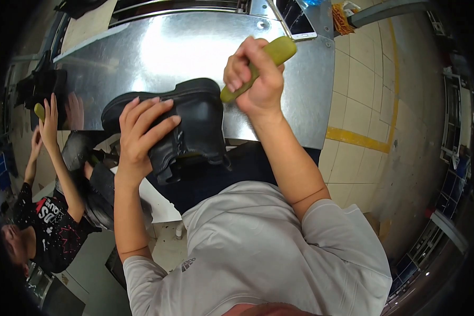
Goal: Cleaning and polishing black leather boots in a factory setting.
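Black boot (197, 118): on its side at the counter's (305, 100) near edge, toe left, sole far; seems fairly heavy, stiff-soled, softer and slicker above.
Left grip (141, 129): my fingers half-spread, holding the upper, thumb hidden.
Right grip (257, 79): curled snugly round a yellow-green bar (280, 50), tip by the heel.
Best hold: instep or heel, not floppy shaft.

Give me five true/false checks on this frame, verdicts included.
1. The left hand touches the boot. True.
2. The right hand is empty. False: it grips a yellow-green bar.
3. The boot is brown. False: it is black.
4. The phone lies further right in the picture than the boot. True.
5. The co-worker is at the picture's right. False: at its left.
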{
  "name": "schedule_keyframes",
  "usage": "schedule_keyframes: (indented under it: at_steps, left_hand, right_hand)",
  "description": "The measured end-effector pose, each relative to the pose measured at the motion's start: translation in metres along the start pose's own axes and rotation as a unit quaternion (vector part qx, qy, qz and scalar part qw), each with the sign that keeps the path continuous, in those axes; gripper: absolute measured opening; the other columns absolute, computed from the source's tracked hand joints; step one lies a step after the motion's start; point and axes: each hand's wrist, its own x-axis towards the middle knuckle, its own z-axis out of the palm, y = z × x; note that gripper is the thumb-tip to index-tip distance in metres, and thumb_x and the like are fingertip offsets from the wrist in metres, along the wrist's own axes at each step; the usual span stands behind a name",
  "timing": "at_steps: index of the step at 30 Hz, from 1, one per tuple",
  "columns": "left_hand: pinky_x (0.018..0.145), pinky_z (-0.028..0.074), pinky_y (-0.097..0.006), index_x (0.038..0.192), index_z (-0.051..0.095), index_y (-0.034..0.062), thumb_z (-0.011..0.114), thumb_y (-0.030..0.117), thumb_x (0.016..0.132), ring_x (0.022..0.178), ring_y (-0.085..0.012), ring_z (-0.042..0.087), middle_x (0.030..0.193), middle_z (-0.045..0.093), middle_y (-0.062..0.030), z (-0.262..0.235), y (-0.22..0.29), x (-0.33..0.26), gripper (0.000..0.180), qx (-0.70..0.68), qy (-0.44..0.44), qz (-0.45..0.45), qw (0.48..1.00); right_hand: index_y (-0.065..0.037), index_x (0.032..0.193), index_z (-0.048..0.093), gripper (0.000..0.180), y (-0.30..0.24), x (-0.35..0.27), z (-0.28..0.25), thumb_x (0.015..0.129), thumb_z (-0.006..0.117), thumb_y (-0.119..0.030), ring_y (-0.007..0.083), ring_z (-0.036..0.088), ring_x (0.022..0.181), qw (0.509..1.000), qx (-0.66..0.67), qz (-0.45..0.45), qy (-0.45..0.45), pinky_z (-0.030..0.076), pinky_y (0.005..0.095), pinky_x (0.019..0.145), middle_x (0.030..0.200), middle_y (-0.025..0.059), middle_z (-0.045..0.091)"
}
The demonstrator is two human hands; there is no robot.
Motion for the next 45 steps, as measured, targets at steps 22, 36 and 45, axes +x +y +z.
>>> schedule_keyframes:
  at_steps: [22, 36, 45]
  left_hand:
    - [0.104, 0.031, -0.046, 0.109, 0.065, 0.0138, 0.073, 0.026, 0.070, 0.115, -0.0279, 0.056, 0.124, 0.063, -0.0076, 0.014, 0.018, -0.015, 0.042, -0.017, 0.034, -0.004, 0.999]
    - [0.106, 0.027, -0.042, 0.113, 0.067, 0.0179, 0.069, 0.015, 0.063, 0.120, -0.0198, 0.051, 0.123, 0.061, -0.0002, 0.035, 0.030, -0.032, 0.050, -0.027, 0.055, 0.017, 0.998]
    - [0.107, 0.032, -0.043, 0.115, 0.064, 0.0150, 0.067, 0.005, 0.062, 0.119, -0.0225, 0.050, 0.129, 0.056, -0.0037, 0.040, 0.023, -0.029, 0.054, -0.025, 0.074, 0.014, 0.997]
  right_hand:
    - [0.000, 0.083, 0.056, 0.014, -0.019, 0.001, 0.037, 0.088, 0.061, -0.012, 0.0082, 0.038, 0.043, 0.966, -0.224, 0.048, -0.120, 0.032, 0.0230, 0.041, 0.055, 0.0009, 0.043]
    - [-0.004, 0.078, 0.062, 0.018, 0.027, -0.007, 0.079, 0.085, 0.071, -0.018, 0.0061, 0.050, 0.059, 0.854, -0.429, 0.041, -0.293, 0.040, 0.0223, 0.055, 0.064, -0.0023, 0.057]
    - [-0.007, 0.079, 0.055, 0.019, 0.034, 0.011, 0.068, 0.088, 0.065, -0.019, 0.0109, 0.041, 0.040, 0.973, -0.192, 0.070, -0.105, 0.033, 0.0259, 0.041, 0.052, 0.0001, 0.045]
